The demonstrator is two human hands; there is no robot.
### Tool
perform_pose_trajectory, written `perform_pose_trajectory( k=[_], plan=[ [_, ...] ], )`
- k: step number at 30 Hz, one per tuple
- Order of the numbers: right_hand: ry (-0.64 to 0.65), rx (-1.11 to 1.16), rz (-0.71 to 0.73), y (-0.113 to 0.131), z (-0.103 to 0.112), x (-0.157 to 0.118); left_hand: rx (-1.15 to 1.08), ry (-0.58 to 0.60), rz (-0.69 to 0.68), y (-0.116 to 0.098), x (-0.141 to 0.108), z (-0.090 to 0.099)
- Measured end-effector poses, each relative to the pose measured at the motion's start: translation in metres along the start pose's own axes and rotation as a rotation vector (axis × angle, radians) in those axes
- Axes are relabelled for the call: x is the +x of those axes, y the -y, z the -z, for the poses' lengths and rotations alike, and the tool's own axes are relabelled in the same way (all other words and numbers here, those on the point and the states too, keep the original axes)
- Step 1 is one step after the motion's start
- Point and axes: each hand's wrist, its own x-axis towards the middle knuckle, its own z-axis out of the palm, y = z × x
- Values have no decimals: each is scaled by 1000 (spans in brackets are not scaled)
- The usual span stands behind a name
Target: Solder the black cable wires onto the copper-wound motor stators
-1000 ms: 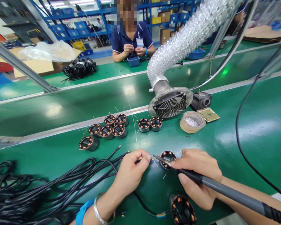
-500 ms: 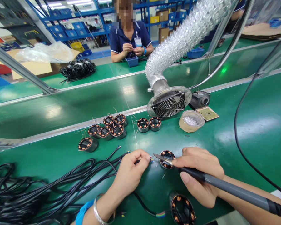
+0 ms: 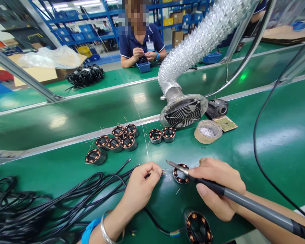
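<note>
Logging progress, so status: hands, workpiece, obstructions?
Left hand pinching, wire ends protruding. Right hand holding soldering iron, tip apart from wires. Copper-wound ring partly hidden behind iron.

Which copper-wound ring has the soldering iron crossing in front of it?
The ring between the left hand and right hand: the soldering iron partly hides it and covers no other.

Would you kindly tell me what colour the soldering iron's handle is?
The handle is grey with black ends, clearest in the head view.

We're looking from the wearer's head, forward and down, close over the left grip (image 3: 143, 180) and right grip (image 3: 220, 173), the surface (image 3: 240, 159) stretching beyond both.
</note>
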Motion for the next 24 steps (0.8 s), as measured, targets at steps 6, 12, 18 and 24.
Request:
perform_pose_trajectory(
  k=[6,12,18,24],
  plan=[
    [96,-10,-73,-8,-18,6,-14,76,-36,-3,-7,1],
    [222,44,-27,-6,-32,13,-3,146,-93,-6,-12,1],
    [196,73,-51,-3,-30,15,136,203,-133,-11,-16,8],
    [227,-32,42,-12,-30,9,-48,175,-72,-5,-8,6]
  ],
)
